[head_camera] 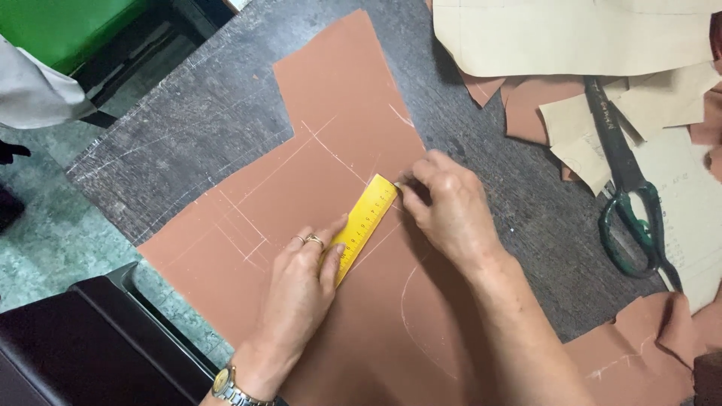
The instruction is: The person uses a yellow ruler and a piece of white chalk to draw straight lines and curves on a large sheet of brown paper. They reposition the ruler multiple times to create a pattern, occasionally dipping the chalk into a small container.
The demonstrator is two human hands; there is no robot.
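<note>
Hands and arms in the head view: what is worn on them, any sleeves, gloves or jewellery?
Both are bare, with no gloves and no sleeves in view. The left hand has a gold-coloured ring on one finger and a metal wristwatch with a gold and silver band on the wrist. The right hand and its forearm carry nothing.

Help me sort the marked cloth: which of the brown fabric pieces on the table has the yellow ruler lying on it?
The large brown piece under both hands, chalk-lined, bears the yellow ruler. The smaller brown scraps near the scissors lie bare.
</note>
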